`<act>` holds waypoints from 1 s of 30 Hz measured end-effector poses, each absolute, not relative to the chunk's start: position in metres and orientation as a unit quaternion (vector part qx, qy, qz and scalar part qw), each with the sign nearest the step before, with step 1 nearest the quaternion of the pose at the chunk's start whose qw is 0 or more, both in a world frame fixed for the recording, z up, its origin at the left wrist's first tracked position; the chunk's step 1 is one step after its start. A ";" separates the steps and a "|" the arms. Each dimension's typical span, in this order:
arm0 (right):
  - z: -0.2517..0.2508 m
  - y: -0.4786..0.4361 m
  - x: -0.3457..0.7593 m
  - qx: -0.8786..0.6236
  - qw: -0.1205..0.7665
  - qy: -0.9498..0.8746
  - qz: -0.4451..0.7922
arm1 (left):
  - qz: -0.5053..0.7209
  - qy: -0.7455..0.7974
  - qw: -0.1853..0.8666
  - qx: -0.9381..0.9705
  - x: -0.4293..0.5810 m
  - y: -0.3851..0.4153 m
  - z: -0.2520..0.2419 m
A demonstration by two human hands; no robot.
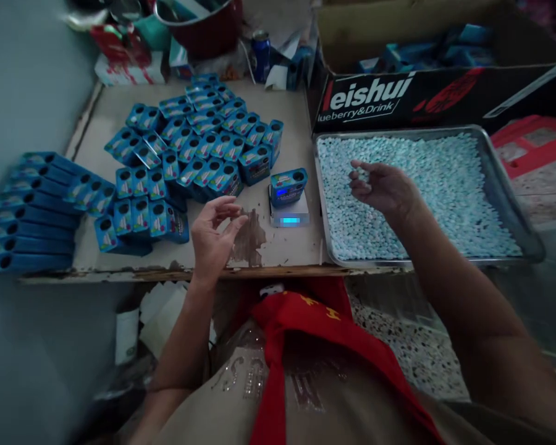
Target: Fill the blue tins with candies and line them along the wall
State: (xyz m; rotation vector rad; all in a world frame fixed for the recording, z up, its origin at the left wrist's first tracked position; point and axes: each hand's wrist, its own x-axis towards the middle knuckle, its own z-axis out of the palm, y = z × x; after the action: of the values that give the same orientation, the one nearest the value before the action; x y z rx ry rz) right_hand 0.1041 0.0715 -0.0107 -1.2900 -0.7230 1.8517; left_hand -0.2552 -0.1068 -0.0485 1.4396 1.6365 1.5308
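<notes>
My right hand (383, 188) is over a metal tray (532, 244) filled with small pale blue tablets (445, 198). Its fingers are curled in, and a few tablets show between the fingertips. Near the table's front edge, my left hand (214, 238) is bent with thumb and fingers apart, and nothing is visible in it. Between my hands, a small blue box (288, 187) with a dark round opening stands on a little digital scale (301, 217). The scale's display is lit, but its reading is blurred out.
Many similar blue boxes (208, 145) crowd the table's left side, with a row (32, 213) at the far left edge. Behind the tray stands a black carton (445, 93) holding more blue packs. A blue can (260, 57) and a red pot (213, 31) are at the back.
</notes>
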 end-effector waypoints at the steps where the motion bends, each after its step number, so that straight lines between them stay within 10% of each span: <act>1: -0.007 0.070 0.101 -0.507 0.374 -0.272 0.727 | 0.565 0.599 0.226 0.521 -0.258 -0.113 -0.049; 30: 0.037 0.083 0.034 -0.396 0.218 -0.627 0.634 | 0.552 0.600 0.282 0.506 -0.236 -0.092 -0.076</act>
State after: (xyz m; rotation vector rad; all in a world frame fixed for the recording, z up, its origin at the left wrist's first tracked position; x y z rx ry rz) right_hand 0.0339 0.0828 0.0366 -1.0954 -1.7374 1.7571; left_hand -0.2357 -0.0922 -0.0761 1.3551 1.6073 1.4791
